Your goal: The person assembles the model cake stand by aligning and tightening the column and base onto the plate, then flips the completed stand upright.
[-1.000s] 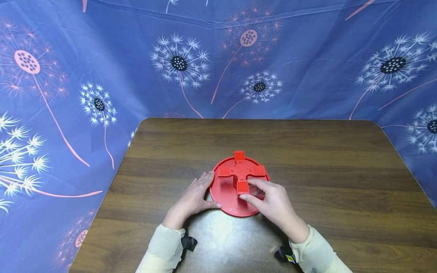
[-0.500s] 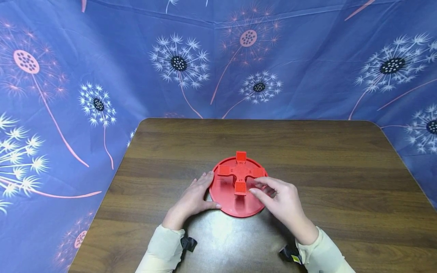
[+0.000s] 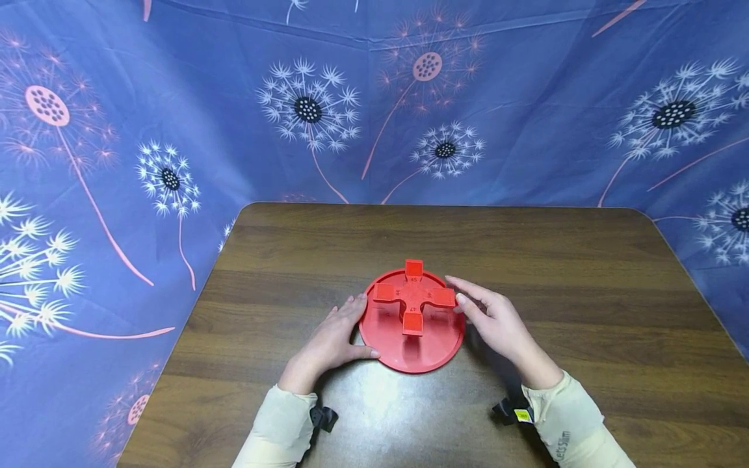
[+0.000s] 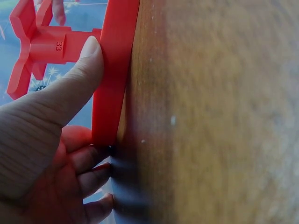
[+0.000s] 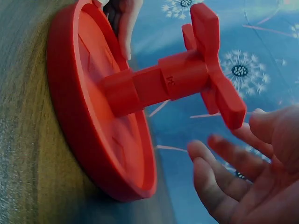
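In the head view a round red base (image 3: 391,348) with a raised rim rests on the wooden table. From its middle rises a stepped post (image 5: 154,85), topped by a four-armed red cross (image 3: 413,298) with small numbers on its arms. My left hand (image 3: 328,341) holds the base at its left rim. In the left wrist view its thumb lies on the rim and its fingers bend along the lower side. At the right arm of the cross is my right hand (image 3: 497,322), thumb tip right beside the arm's end and fingers loosely spread.
The brown wooden table (image 3: 281,260) reaches back to a blue cloth (image 3: 515,130) printed with dandelions. Both wrists carry black straps, the right one (image 3: 512,413) with a yellow label.
My right hand has left the near arm of the cross and moved right and away to the right arm. The cross has turned slightly. My left hand stays at the rim.
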The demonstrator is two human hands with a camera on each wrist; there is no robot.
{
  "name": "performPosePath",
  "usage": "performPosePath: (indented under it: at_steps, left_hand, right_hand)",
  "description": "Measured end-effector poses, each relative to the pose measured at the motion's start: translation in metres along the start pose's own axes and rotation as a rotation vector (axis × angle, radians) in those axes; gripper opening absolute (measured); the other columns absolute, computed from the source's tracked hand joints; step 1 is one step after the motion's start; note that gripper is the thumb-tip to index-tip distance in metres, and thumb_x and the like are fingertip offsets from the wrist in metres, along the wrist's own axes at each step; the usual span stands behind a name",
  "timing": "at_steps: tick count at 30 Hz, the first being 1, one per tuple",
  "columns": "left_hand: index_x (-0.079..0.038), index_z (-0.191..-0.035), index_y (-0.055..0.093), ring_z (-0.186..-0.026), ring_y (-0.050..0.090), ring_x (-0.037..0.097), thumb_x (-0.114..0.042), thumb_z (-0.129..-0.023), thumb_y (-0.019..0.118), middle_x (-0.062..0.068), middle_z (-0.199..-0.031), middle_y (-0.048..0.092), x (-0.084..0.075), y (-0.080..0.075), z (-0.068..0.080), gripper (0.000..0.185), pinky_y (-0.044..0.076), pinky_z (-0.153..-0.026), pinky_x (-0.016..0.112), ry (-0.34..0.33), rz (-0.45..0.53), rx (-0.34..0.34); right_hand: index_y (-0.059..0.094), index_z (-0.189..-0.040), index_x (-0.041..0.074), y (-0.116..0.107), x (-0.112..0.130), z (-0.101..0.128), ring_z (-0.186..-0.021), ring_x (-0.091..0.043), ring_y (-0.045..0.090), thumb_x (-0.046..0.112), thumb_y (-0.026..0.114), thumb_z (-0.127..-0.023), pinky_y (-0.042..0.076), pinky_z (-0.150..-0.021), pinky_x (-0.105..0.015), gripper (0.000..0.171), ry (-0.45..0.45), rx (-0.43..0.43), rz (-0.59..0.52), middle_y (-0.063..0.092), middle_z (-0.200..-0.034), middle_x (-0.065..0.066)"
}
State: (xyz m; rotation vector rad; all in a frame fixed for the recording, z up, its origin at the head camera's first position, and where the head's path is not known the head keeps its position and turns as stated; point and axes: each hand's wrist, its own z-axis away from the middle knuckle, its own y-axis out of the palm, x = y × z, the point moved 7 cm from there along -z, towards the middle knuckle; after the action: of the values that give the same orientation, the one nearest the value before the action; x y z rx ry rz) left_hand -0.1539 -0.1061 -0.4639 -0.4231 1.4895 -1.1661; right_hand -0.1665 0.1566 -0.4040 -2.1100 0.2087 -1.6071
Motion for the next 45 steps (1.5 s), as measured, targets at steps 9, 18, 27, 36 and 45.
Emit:
performPosePath:
  at_steps: [9,18,27,36,45]
  left_hand:
    - [-0.003,-0.152,0.03,-0.145,0.024,0.031,-0.049,-0.073,0.082,0.012,-0.157,0.03,0.0,-0.001,0.0,0.105,0.018,-0.117,0.051,0.013,-0.006,-0.008]
    - [-0.002,-0.152,0.031,-0.144,0.026,0.032,-0.049,-0.073,0.082,0.012,-0.156,0.031,-0.001,-0.002,0.0,0.105,0.02,-0.117,0.051,0.023,-0.011,-0.024]
    - [-0.004,-0.153,0.029,-0.145,0.024,0.03,-0.051,-0.072,0.082,0.01,-0.157,0.029,-0.001,-0.002,0.0,0.107,0.018,-0.118,0.049,0.009,-0.006,-0.017]
    - [-0.006,-0.153,0.029,-0.146,0.023,0.029,-0.052,-0.073,0.081,0.008,-0.158,0.028,0.0,0.0,0.001,0.106,0.017,-0.118,0.048,0.001,0.002,-0.002]
    - [-0.006,-0.153,0.028,-0.146,0.022,0.029,-0.051,-0.073,0.081,0.008,-0.158,0.028,0.0,0.0,0.001,0.106,0.016,-0.118,0.048,-0.003,0.005,0.003]
  right_hand:
    - [0.06,-0.126,-0.007,0.011,-0.007,0.002,-0.09,-0.015,0.07,0.002,0.061,-0.095,0.058,-0.077,-0.032,0.032,0.065,0.123,-0.181,0.07,-0.106,-0.02]
    - [0.069,-0.116,0.0,0.025,0.006,0.01,-0.089,-0.01,0.069,0.008,0.075,-0.084,0.057,-0.073,-0.025,0.033,0.021,0.139,-0.102,0.073,-0.105,-0.01]
    - [0.073,-0.1,0.013,0.041,0.033,0.016,-0.07,-0.003,0.067,0.024,0.086,-0.073,0.056,-0.062,-0.026,0.032,-0.116,-0.033,0.23,0.073,-0.082,0.007]
    - [0.071,-0.102,0.018,0.047,0.047,0.019,-0.054,-0.004,0.051,0.044,0.084,-0.071,0.041,-0.049,-0.023,0.043,-0.198,-0.085,0.51,0.062,-0.067,0.009]
    - [0.072,-0.096,0.018,0.024,0.051,0.022,-0.058,0.003,0.054,0.024,0.085,-0.073,0.046,-0.052,-0.016,0.027,-0.273,-0.18,0.346,0.066,-0.073,0.015]
